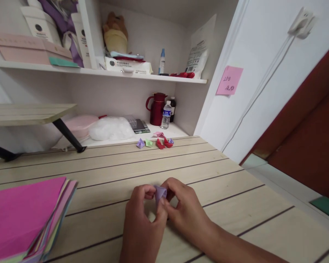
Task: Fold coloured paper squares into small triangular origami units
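Observation:
A small folded piece of purple paper (160,192) is held up between my two hands, just above the wooden table. The thumb and fingers of my left hand (142,212) pinch it from the left and below. From the right, my right hand (185,204) grips its edge between thumb and forefinger. Part of the paper is covered by the fingertips. Toward the table's far edge sit several folded paper pieces: a purple one (140,143), a green one (148,143), a red one (160,144) and a pink one (159,134).
A stack of coloured paper (22,215) lies at the left front. Behind the table, a shelf holds a red jug (157,109), a water bottle (166,115) and a white plastic bag (111,128). A small raised stand (30,113) is at the back left.

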{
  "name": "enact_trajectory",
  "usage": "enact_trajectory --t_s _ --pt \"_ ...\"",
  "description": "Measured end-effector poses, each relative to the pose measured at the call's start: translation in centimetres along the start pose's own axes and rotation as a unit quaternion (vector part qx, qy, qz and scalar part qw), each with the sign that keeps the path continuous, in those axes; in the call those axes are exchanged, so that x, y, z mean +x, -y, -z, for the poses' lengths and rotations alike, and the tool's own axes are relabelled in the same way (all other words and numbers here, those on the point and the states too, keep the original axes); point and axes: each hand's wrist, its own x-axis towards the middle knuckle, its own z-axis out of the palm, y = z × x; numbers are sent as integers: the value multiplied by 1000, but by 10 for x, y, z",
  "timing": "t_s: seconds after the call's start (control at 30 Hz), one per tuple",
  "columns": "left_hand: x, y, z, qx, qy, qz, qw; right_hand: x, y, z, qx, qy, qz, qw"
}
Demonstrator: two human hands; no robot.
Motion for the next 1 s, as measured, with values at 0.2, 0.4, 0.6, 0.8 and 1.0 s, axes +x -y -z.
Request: enact_trajectory --t_s 0.2,0.4,0.6,0.8,1.0 --pt "4 4 4 95 63 -5 993 5 -4 -3 20 26 -49 998" --pt "9 10 8 234 137 47 961 6 -11 -5 -49 71 -50 995" --pt "13 9 9 262 156 74 950 7 -15 -9 -157 79 -39 984" --pt "4 4 9 289 125 63 947 6 -7 -15 -201 69 -37 976" --pt "-26 -14 33 319 124 59 938 -20 11 -9 -190 86 -38 977"
